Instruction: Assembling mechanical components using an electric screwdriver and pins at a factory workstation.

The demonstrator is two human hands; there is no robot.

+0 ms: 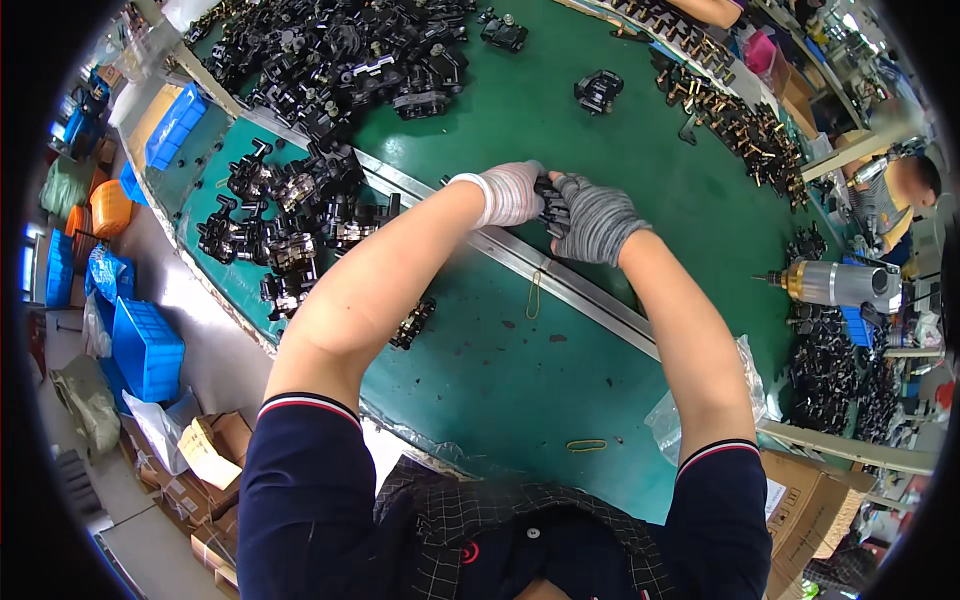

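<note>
Both my hands, in knitted work gloves, meet over the metal rail at the middle of the green table. Between them is a small black mechanical part (552, 205), mostly covered by the fingers. My left hand (513, 193), in a whitish glove, is closed on its left side. From the right, my right hand (600, 220), gloved in grey stripes, curls its fingers round the same part. Left of my left forearm lies a cluster of black and silver assemblies (290, 190). A single black assembly (598, 91) sits beyond my hands.
A large heap of black parts (340, 60) covers the far left. Brass-coloured fittings (740, 130) lie at the far right, near a silver power tool (830, 283). The metal rail (590, 310) crosses the table diagonally. Rubber bands (586, 445) lie nearby. Another person (895, 205) is at right.
</note>
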